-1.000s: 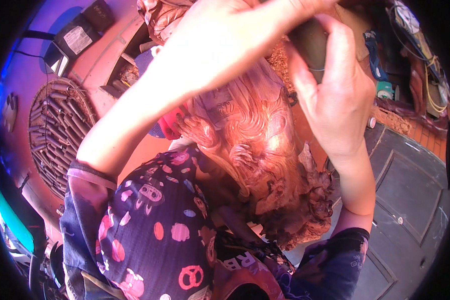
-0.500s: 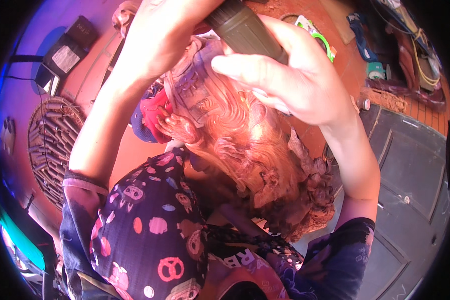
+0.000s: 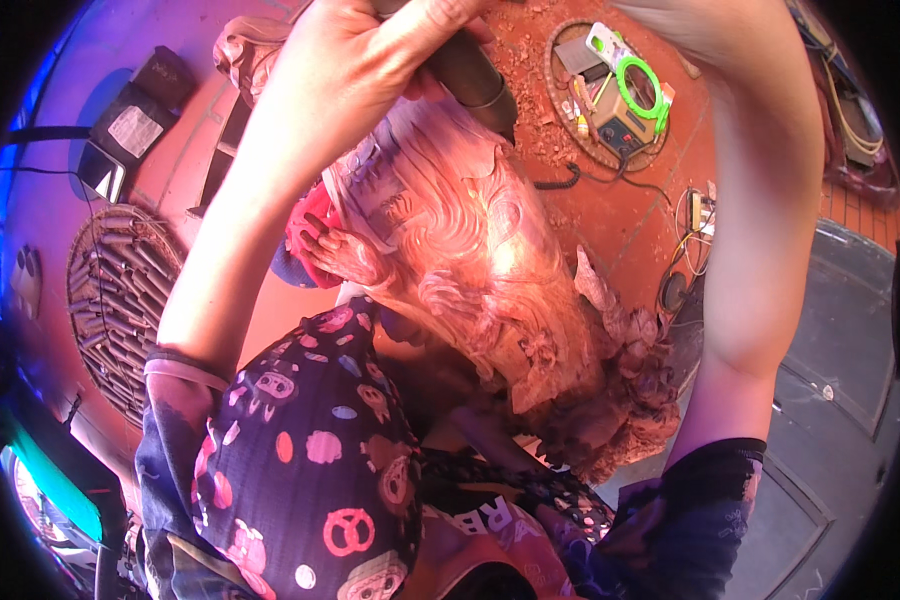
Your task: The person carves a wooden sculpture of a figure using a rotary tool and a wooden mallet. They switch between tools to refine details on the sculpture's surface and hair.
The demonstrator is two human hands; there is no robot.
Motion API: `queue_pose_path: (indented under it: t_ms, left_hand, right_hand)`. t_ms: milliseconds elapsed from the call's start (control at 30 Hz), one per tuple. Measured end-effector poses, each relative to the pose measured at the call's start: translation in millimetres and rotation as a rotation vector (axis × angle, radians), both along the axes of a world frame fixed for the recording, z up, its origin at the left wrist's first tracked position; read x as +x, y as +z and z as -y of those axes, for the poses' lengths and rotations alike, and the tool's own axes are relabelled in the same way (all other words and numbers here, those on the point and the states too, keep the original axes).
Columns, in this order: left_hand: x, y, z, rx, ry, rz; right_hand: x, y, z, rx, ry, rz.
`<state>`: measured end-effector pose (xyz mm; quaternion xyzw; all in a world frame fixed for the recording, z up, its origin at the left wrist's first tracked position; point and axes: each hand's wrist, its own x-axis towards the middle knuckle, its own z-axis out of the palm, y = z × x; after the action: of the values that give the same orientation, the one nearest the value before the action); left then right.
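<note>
A carved wooden figure (image 3: 470,230) with flowing robe folds lies tilted in front of me, its carved hand (image 3: 340,255) jutting out on the left. At the top edge, my left hand (image 3: 370,50) is closed around a dark olive cylindrical object (image 3: 475,85). Its lower end hangs just over the figure's upper part; I cannot tell what it is or whether it touches the wood. Only the heel of my right hand (image 3: 680,15) shows at the upper edge, apart from the cylinder. The fingers of that hand are out of sight.
On the left stands a round basket (image 3: 78,240) filled with dark rod-like tools. A round tray (image 3: 560,105) at the back right bears a small control box (image 3: 620,130) and a green ring (image 3: 640,88). Cables run over the tiled floor. A grey panel (image 3: 820,400) lies right.
My right hand has let go of the olive cylinder and moved up and right, mostly out of view. The cylinder stays in my left hand. The tray at the back is now uncovered.
</note>
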<state>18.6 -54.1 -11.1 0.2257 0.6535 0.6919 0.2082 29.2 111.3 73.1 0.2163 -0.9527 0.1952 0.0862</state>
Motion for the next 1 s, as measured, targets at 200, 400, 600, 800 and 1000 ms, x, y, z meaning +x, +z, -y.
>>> queue_pose_path:
  t_ms: [200, 400, 600, 800, 1000]
  left_hand:
    - [4.6, -0.3, -7.5, -0.134, 0.022, -0.155]
    - [-15.1, -25.7, -12.2, -0.264, -0.043, -0.342]
    - [-15.3, -35.7, -17.3, -0.140, 0.018, -0.331]
    - [-14.0, -24.1, -13.2, -0.295, -0.053, -0.350]
    - [-16.0, -33.2, -17.2, -0.183, 0.013, -0.322]
  right_hand:
    - [-4.7, 2.3, 11.0, 0.088, 0.071, -0.059]
    - [-11.1, 11.3, 17.3, 0.145, 0.120, -0.115]
    - [-10.3, 49.1, 15.9, -0.146, 0.142, 0.347]
    - [-17.9, 22.1, 25.3, -0.099, 0.197, -0.113]
    - [-32.3, 72.6, 3.3, -0.536, -0.157, -0.050]
